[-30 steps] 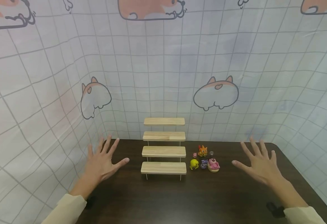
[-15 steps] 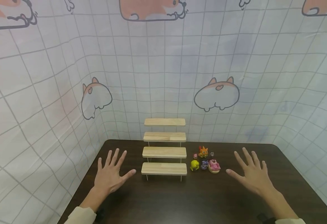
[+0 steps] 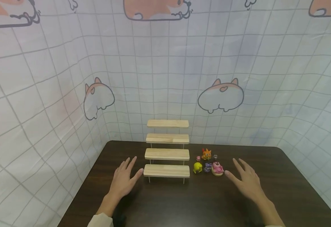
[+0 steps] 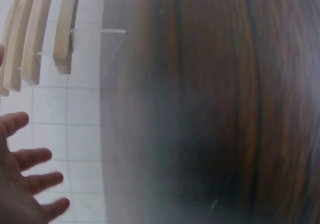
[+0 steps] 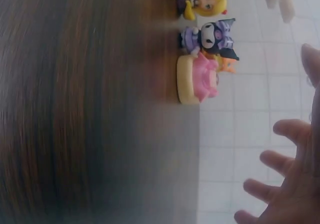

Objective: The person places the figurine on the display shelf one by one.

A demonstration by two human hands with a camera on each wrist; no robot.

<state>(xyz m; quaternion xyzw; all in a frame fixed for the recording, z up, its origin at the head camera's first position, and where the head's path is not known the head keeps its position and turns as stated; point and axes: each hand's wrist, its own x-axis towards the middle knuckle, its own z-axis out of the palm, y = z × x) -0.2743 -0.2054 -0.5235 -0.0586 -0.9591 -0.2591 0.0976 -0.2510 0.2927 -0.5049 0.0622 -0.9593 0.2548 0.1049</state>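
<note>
My left hand [image 3: 124, 179] hovers with spread fingers just left of the lowest board of a four-step wooden display stand [image 3: 166, 171]. To the right, my right hand [image 3: 246, 181] also has its fingers spread, beside a cluster of small toy figures. Nearest to it is a pink figure on a cream base [image 3: 217, 169]. A purple-and-black figure [image 5: 212, 37] stands beside that one, then a yellow-haired figure [image 5: 207, 3]. Behind them are an orange figure [image 3: 206, 154], a tiny pink one [image 3: 198, 158] and a tiny grey one [image 3: 215, 157]. Neither hand holds anything.
A dark wood-grain table [image 3: 179, 201] bears the stand and the figures. White grid-patterned cloth [image 3: 165, 69] with cartoon dogs hangs behind the table and along both sides. The stand's thin legs reach down to the tabletop.
Both hands have moved inward and lower, the left toward the stand and the right toward the figures. Their fingers are less widely spread. The stand and figures stay in place.
</note>
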